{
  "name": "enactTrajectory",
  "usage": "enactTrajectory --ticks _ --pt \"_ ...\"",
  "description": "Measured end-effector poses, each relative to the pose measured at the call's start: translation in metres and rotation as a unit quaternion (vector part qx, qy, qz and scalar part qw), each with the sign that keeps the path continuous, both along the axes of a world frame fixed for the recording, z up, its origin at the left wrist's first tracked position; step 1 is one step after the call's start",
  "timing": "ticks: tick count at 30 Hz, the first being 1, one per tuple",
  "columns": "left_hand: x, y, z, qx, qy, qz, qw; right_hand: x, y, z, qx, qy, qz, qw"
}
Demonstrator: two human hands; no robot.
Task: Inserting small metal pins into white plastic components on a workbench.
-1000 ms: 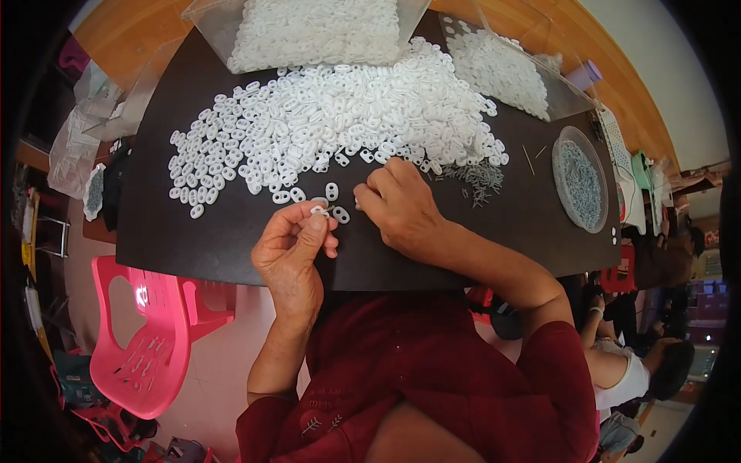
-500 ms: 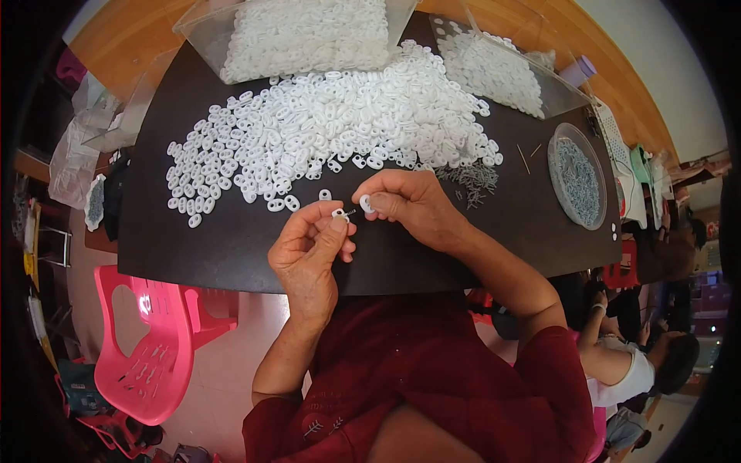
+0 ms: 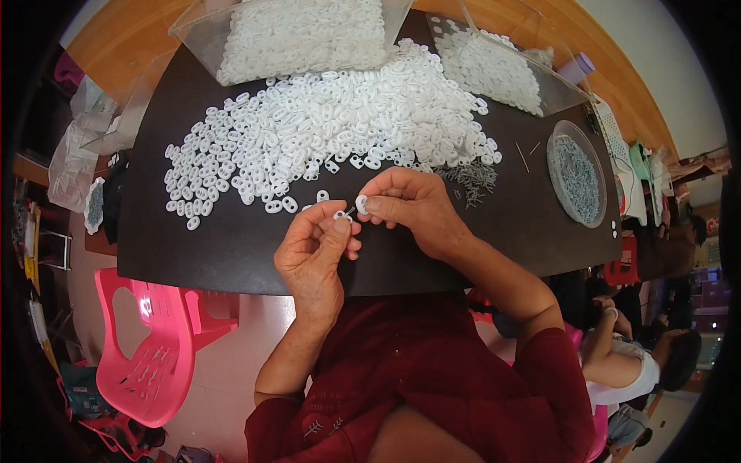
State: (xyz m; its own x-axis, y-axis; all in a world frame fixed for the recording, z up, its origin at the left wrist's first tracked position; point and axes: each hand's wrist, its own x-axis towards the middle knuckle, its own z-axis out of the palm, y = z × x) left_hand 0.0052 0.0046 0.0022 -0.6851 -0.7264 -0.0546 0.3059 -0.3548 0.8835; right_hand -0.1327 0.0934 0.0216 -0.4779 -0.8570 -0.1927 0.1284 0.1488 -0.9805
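Observation:
My left hand [image 3: 315,239] pinches a small white oval plastic piece [image 3: 340,217] between thumb and fingertips. A thin grey screw [image 3: 350,211] sticks out of that piece toward the right. Close beside it, my right hand [image 3: 409,207] pinches a second white oval piece [image 3: 361,204] near the screw's end; whether the two touch I cannot tell. Just beyond my left fingertips lies a loose white piece [image 3: 323,196] on the dark table. A wide heap of the same two-holed white pieces [image 3: 332,116] spreads out past both hands.
Grey screws [image 3: 472,179] lie piled right of the heap, and a round clear tub [image 3: 600,220] of screws stands farther right. Clear bins [image 3: 202,31] of white pieces stand at the back. A pink chair [image 3: 158,378] is at the lower left. Another person [image 3: 625,359] sits at the right.
My hands have come slightly closer together, so the gap between the right-hand piece and the screw is smaller. Both hands keep hold of their white pieces.

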Motion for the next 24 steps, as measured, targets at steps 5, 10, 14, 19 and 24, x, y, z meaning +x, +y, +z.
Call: enactTrajectory --ticks 5,10,14,19,24 --pt "-0.004 0.005 -0.001 0.028 0.011 0.019 0.999 0.016 -0.004 -0.001 -0.103 -0.033 -0.039 0.993" --pt "-0.004 0.005 -0.001 0.022 0.014 0.016 1.0 0.019 -0.002 -0.007 -0.073 -0.022 -0.036 0.996" --pt "-0.005 0.006 0.0 0.022 0.001 0.023 0.999 0.018 -0.001 0.001 -0.002 0.03 -0.069 0.997" --pt "-0.007 0.008 -0.002 0.023 0.002 0.017 1.0 0.026 -0.005 -0.007 -0.056 -0.072 -0.159 0.983" --pt "-0.01 0.008 -0.004 0.016 0.032 0.029 0.999 0.036 -0.002 -0.002 -0.095 -0.119 -0.126 0.98"
